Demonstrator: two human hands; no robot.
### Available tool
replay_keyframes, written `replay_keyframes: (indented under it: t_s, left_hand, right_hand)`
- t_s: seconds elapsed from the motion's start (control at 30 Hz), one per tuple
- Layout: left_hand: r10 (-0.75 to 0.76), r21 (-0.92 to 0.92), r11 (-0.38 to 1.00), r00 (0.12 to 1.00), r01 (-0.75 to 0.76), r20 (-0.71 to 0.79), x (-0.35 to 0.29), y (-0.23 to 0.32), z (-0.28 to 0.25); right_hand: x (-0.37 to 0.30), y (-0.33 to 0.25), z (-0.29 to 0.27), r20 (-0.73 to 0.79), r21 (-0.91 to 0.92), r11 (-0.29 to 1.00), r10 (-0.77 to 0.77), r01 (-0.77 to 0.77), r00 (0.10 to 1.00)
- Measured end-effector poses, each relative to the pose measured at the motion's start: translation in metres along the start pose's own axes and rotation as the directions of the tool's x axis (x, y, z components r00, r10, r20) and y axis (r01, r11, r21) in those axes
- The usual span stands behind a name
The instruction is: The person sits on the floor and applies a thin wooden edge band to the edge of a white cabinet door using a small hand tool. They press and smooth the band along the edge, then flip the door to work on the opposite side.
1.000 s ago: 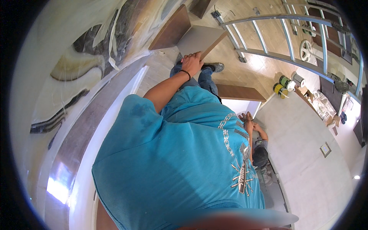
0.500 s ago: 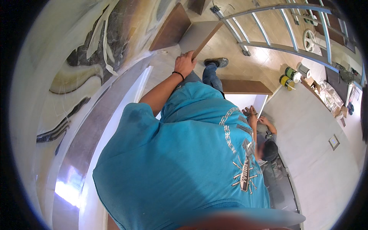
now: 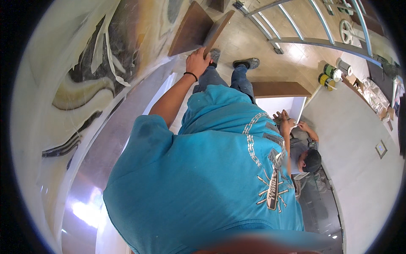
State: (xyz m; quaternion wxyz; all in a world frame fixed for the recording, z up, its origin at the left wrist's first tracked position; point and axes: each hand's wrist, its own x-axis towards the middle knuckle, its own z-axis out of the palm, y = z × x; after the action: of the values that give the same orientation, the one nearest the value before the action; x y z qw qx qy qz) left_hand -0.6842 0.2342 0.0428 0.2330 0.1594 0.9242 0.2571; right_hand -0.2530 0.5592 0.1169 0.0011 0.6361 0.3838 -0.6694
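My left hand (image 3: 198, 62), with a black band at the wrist, is closed over the edge of a brown wooden door panel (image 3: 218, 30). The panel stands at an angle beside another brown panel (image 3: 191, 29). On the right, my right hand (image 3: 287, 122) is raised with bent fingers at the front of a white-lined cabinet box (image 3: 296, 103). Something dark shows by its fingertips; whether I hold it is unclear. A co-worker's hand (image 3: 303, 126) is close beside my right hand, near the box's white side.
A brown panel (image 3: 281, 89) fronts the white box. A metal ladder (image 3: 304, 40) lies across the far right floor, near paint cans (image 3: 327, 80). Glossy marble-patterned sheeting (image 3: 84, 93) rises on my left. The co-worker (image 3: 311, 161) crouches against the pale wall on my right.
The door panel has swung with my left hand, so its pale inner face no longer shows. Both my shoes now show. My right hand stays by the box; the view has shifted slightly.
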Motion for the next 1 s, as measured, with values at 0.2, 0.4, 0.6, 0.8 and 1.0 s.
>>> replay_keyframes:
  t_s: [0.2,0.4,0.6,0.8,1.0]
  left_hand:
    - [0.006,0.048,0.999,1.000,-0.004,-0.022,0.025,-0.004,-0.015]
    - [-0.014,0.102,0.995,0.999,0.010,0.044,0.061,-0.011,-0.031]
    - [-0.028,0.115,0.993,0.993,0.015,0.114,0.059,-0.036,-0.046]
    - [-0.006,0.125,0.992,0.987,-0.015,0.164,0.043,-0.062,-0.057]
    - [-0.056,0.127,0.991,0.980,0.031,0.192,0.041,-0.067,-0.065]
  right_hand:
    - [-0.016,0.013,0.014,-0.017,0.003,1.000,0.026,-0.026,1.000]
    - [-0.026,0.043,0.016,-0.093,0.078,0.995,0.069,-0.062,0.993]
    - [-0.027,0.079,0.008,-0.123,0.150,0.986,0.092,-0.073,0.988]
    - [-0.028,0.115,0.006,-0.153,0.179,0.974,0.170,-0.142,0.973]
    - [-0.019,0.121,0.011,-0.148,0.214,0.966,0.182,-0.148,0.972]
